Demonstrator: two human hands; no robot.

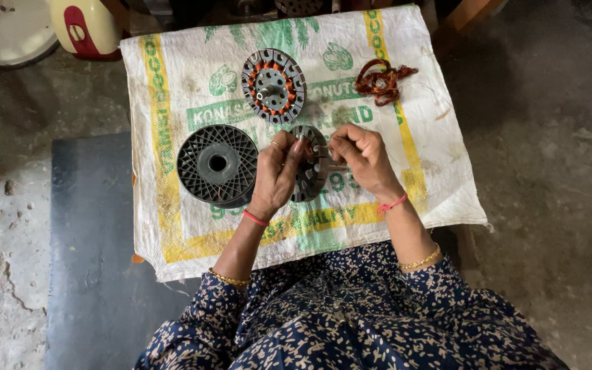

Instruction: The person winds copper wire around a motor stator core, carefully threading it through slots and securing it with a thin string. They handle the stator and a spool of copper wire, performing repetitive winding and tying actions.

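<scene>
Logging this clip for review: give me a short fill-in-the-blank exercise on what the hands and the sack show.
1. Both hands, left hand and right hand, hold a slotted metal ____.
2. The tangle of copper wire lies near the sack's far ____ corner.
3. The black round spool lies beside the ____ hand.

Missing words: disc; right; left

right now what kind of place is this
Probably a small motor or fan repair workshop. Both hands grip a slotted metal motor core over a woven sack on a rough concrete floor, with a copper-wound core and a tangle of copper wire nearby.
</scene>
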